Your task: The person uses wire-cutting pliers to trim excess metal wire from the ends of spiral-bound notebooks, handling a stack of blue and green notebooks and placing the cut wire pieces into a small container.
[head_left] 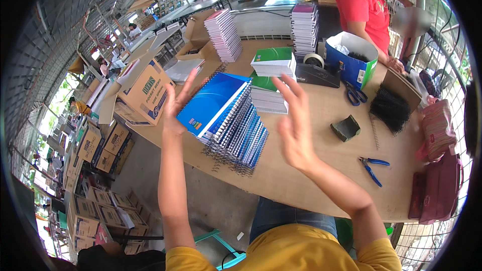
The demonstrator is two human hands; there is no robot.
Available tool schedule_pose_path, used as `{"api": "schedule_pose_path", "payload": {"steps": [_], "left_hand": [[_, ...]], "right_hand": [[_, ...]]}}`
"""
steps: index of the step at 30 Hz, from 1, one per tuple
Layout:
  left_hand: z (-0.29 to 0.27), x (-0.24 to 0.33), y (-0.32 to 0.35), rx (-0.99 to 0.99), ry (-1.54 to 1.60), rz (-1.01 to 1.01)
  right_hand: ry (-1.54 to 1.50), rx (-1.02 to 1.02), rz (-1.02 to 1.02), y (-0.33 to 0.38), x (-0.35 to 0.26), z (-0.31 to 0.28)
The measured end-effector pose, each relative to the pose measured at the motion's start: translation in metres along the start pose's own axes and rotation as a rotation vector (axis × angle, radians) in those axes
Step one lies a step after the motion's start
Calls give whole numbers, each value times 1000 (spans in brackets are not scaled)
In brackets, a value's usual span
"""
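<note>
A tall stack of blue spiral notebooks (219,101) stands near the table's front edge, its wire coils facing me and loose coil ends sticking out at the bottom. My left hand (175,106) is at the stack's left side, fingers stretched and spread; whether it touches the covers I cannot tell. To the right of the stack, my right hand (295,125) is raised with its fingers apart and holds nothing. Behind that hand sit piles of green-covered pads (272,56) with white page edges.
Blue-handled pliers (372,169), a dark green block (345,128), black wire coils (389,109) and scissors (355,93) lie to the right. Cartons (145,93) stand left. Two tall notebook stacks (304,30) rise behind. A person in red (362,7) is at the far right.
</note>
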State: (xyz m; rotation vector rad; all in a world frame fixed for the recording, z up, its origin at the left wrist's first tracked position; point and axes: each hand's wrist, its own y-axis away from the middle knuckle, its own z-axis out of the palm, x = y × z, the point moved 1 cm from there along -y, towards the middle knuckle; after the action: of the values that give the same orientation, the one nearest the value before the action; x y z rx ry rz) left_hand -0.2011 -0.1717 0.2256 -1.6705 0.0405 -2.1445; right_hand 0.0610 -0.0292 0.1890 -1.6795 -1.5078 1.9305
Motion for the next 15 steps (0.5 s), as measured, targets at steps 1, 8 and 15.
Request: {"api": "schedule_pose_path", "payload": {"steps": [1, 8, 15], "left_hand": [[1, -1, -5, -73, 89, -32], [14, -8, -15, -77, 156, -7], [-73, -80, 12, -103, 488, -114]], "right_hand": [[-17, 58, -2, -16, 7, 31], [118, 82, 152, -59, 22, 113], [-72, 301, 376, 30, 74, 102]]}}
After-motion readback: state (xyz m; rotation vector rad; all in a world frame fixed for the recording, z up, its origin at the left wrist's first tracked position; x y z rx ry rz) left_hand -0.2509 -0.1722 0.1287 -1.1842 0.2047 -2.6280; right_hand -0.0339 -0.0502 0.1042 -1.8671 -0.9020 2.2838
